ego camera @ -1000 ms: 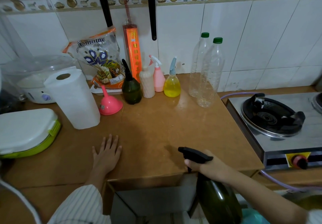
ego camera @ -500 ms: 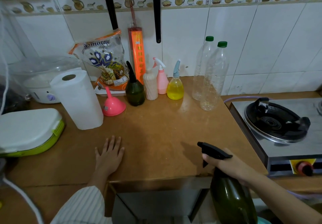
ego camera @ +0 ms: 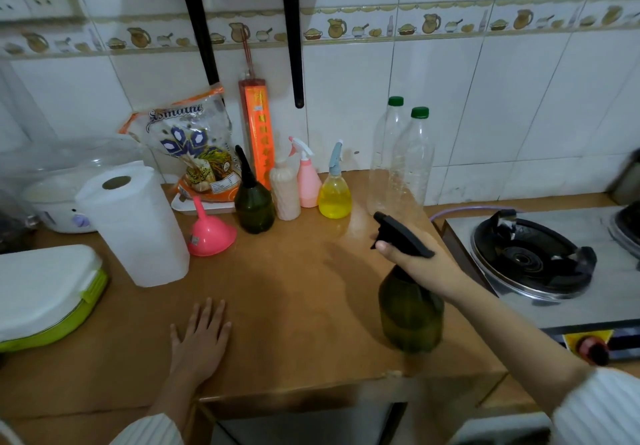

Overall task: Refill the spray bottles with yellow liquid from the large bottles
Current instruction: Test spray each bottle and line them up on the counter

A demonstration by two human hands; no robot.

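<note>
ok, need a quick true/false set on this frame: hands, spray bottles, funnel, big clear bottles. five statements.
1. The right hand grips a dark green spray bottle with a black trigger head by its neck. True.
2. The left hand holds the pink plastic funnel. False: it lies flat on the brown countertop; the funnel sits upside down beside the white paper towel roll.
3. Both tall clear plastic bottles with green caps are capped. True.
4. The small yellow-filled spray bottle lies on its side. False: it stands upright.
5. Both clear bottles are full of yellow liquid. False: they look empty.
</note>
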